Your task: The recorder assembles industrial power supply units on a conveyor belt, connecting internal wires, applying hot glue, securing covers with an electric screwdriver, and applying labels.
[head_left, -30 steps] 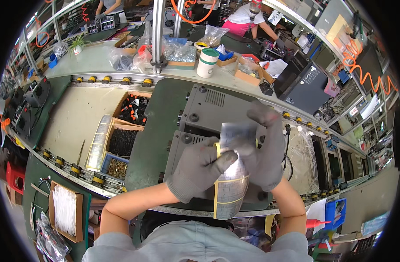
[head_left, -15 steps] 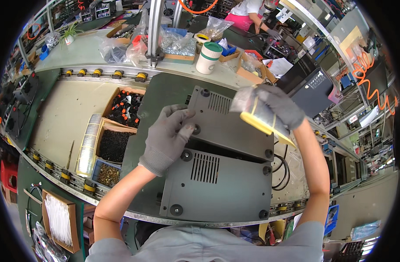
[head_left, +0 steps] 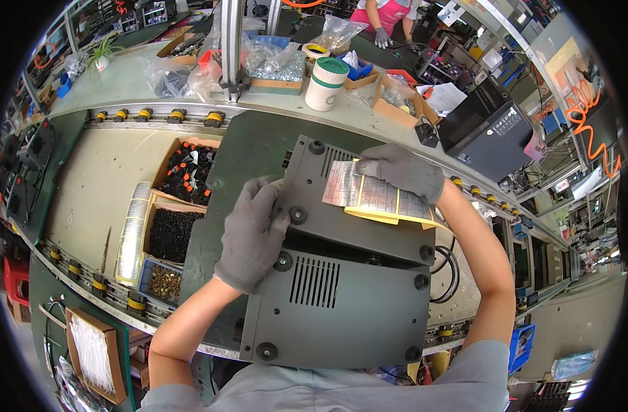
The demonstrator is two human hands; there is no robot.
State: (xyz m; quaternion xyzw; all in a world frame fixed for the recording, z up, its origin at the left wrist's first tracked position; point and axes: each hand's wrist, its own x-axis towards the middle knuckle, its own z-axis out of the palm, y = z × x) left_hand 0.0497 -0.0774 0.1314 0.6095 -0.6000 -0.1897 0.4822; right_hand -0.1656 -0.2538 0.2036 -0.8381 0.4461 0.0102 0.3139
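Just right of frame centre, my right hand [head_left: 400, 170] pinches the silver label strip [head_left: 379, 197] over the upper grey casing [head_left: 341, 224]; my left hand [head_left: 251, 235] is apart, grip unclear. Expect a light, flexible, crease-prone strip: hold its edges.

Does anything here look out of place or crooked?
Slightly: the far grey casing seems askew to the near grey casing; their facing edges converge toward the right. I see no obvious spill or damage.
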